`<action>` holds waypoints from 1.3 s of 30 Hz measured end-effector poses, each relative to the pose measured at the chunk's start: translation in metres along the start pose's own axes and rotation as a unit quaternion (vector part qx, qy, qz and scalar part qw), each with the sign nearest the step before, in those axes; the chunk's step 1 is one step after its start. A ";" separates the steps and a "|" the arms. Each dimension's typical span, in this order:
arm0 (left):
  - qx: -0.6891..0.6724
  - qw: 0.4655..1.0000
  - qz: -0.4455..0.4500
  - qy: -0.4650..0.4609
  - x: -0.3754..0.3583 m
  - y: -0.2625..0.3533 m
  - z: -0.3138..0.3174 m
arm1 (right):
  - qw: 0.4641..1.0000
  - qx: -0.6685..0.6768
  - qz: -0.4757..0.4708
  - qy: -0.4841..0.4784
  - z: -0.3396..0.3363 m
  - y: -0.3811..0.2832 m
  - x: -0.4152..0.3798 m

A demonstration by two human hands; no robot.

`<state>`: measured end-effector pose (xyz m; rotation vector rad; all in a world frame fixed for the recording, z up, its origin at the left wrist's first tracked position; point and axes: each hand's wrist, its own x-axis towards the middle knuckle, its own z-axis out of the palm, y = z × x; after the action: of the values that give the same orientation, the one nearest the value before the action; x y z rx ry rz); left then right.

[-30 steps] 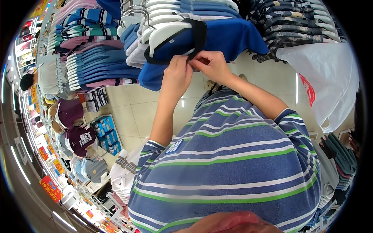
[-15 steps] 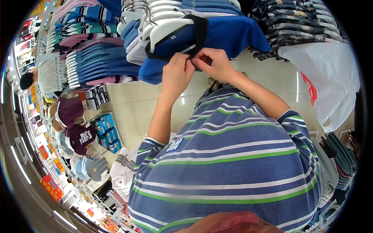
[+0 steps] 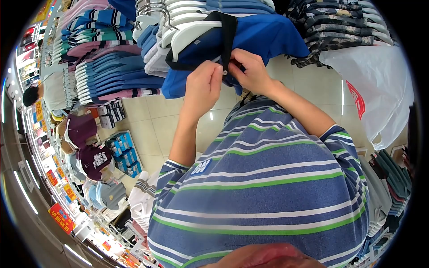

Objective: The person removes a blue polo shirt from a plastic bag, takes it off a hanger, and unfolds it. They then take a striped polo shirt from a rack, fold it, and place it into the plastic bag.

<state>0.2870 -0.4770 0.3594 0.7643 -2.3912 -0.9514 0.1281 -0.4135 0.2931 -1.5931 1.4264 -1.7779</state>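
- Blue polo point(image 3: 272, 33) hangs on white hanger point(image 3: 190, 33), front of rack.
- Left hand point(image 3: 202, 87) fingers pinch placket at button point(image 3: 225, 72).
- Right hand point(image 3: 251, 71) fingers closed on same placket, touching left.

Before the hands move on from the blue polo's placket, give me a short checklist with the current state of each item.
1. Left hand on the placket: ok, fingers pinch the black edge beside the button.
2. Right hand on the opposite edge: ok, gripping the fabric.
3. Button through its hole: cannot tell, the fingers hide the hole.
4. Blue polo shirt on its white hanger: ok, it hangs on the rack.
5. Black collar lying flat: cannot tell, partly folded over.
6. White plastic bag apart from the hands: ok, hanging to the right.
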 end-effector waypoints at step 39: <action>-0.029 0.991 -0.024 0.127 -0.011 -0.002 -0.022 | 0.914 -0.384 -0.071 0.115 -0.081 -0.014 0.038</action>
<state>0.3090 -0.4812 0.3707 0.8694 -2.1269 -0.8806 0.0497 -0.4030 0.3369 -1.9133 2.3863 -1.6032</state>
